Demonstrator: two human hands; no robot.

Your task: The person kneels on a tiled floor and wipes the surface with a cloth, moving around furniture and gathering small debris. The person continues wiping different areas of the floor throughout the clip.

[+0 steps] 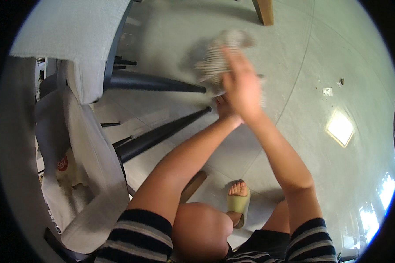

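A striped, light-coloured cloth (215, 64), blurred by motion, is in front of me above the grey tiled floor. My right hand (242, 85) lies against its right side with the fingers stretched over it; whether the fingers grip it cannot be told. My left hand (225, 107) is lower, mostly behind the right hand and wrist, so its hold is hidden. The two forearms cross near the wrists. Another bit of striped fabric shows just right of the right hand.
Fabric-covered chairs (95, 141) with black tapered legs (158, 82) stand at the left. A wooden leg (264, 11) is at the top. Small white debris (327, 91) lies on the floor at the right. My foot in a yellow-green slide sandal (238, 203) is below.
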